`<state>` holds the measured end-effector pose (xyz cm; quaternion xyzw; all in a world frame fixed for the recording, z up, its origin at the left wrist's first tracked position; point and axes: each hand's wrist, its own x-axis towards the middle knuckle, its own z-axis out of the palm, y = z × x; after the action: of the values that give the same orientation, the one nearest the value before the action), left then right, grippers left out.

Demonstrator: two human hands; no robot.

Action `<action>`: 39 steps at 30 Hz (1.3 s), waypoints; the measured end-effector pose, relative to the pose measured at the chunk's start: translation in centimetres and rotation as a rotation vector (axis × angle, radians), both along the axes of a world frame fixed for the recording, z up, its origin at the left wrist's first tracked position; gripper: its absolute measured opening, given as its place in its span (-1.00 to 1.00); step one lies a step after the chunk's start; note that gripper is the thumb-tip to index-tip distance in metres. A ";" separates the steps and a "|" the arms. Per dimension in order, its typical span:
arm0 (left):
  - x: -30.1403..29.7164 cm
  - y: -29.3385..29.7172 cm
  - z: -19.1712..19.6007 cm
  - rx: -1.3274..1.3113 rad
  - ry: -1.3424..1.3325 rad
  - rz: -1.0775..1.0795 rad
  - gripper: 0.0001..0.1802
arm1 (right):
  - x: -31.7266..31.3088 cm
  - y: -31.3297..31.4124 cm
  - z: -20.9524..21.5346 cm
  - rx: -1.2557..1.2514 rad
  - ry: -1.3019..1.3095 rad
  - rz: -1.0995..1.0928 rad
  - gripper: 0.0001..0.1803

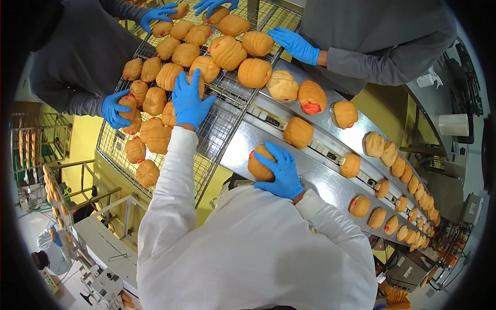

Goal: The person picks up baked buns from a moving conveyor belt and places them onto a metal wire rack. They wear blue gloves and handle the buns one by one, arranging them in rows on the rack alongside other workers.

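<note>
My left hand [190,102], in a blue glove, reaches over the wire rack [217,135] with its fingers stretched out. Partly behind those fingers is a golden bun [201,84], and other buns [155,135] lie in rows beside the hand. On the steel ledge of the conveyor, my right hand [283,171], gloved in blue too, is curled around the side of a round bun [260,164] with a spot of red filling. White sleeves cover both my arms. Whether my left fingertips press on the bun is hard to tell.
A conveyor [323,153] carries several buns off to the right. Across the rack, a co-worker's gloved hand [295,44] rests near its edge; at the left another co-worker's hand [114,108] holds a bun. A rack trolley [39,139] stands farther left.
</note>
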<state>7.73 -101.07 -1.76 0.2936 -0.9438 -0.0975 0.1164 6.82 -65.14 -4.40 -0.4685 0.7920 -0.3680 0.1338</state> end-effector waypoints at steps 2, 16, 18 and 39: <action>-0.3 -1.0 -0.6 0.047 -0.008 0.073 0.01 | -0.4 0.1 0.2 0.040 0.007 0.056 -0.07; 7.3 15.0 -1.1 0.427 0.037 -0.760 -0.17 | -7.5 -2.8 -3.0 -0.188 0.119 -0.208 -0.29; 7.5 14.5 -1.6 0.461 0.116 -0.679 -0.18 | -5.2 -2.6 -1.2 -0.133 -0.017 -0.080 -0.25; 9.1 6.7 -1.2 0.257 0.061 -0.395 0.05 | -5.5 -2.9 -1.3 0.024 0.124 -0.288 -0.09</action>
<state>16.87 -94.42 -2.95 0.1129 -0.9587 -0.2467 0.0851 1.34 -68.03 -5.70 -0.3704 0.8620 -0.3442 0.0363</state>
